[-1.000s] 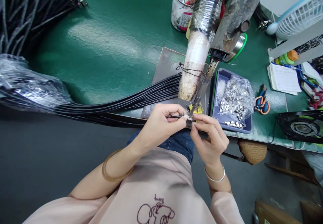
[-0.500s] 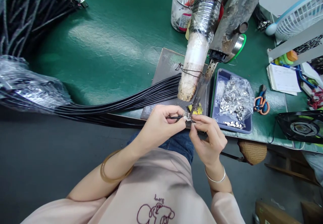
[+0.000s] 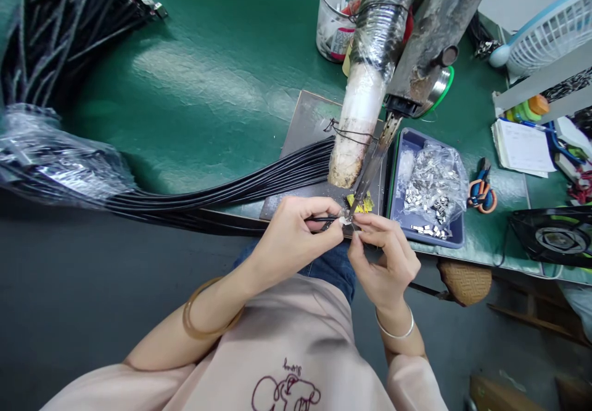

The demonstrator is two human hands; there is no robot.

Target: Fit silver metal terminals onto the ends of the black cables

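My left hand (image 3: pixel 296 232) is closed in a pinch on a black cable (image 3: pixel 320 218). At the cable's end, by my fingertips, is a small pale connector (image 3: pixel 345 220). The tip of a soldering iron (image 3: pixel 372 167), held in a stand, comes down right at the connector. My right hand (image 3: pixel 386 253) is closed just to the right, with thin solder wire (image 3: pixel 353 228) between thumb and fingers. Whether the iron touches the metal is too small to tell. A yellow pad (image 3: pixel 361 203) lies behind the fingertips on a grey board (image 3: pixel 303 118).
A white-ended duct (image 3: pixel 354 115) hangs left of the iron. Many black cables (image 3: pixel 222 194) run leftward along the table edge. Right of the board are a blue tray (image 3: pixel 456 238) with metal connector shells, pliers (image 3: pixel 481 190) and a black fan (image 3: pixel 552 236). A solder spool (image 3: pixel 439 96) stands behind.
The whole view has shifted slightly, moving the scene a little right and down. Both hands keep their grips at the iron's tip.
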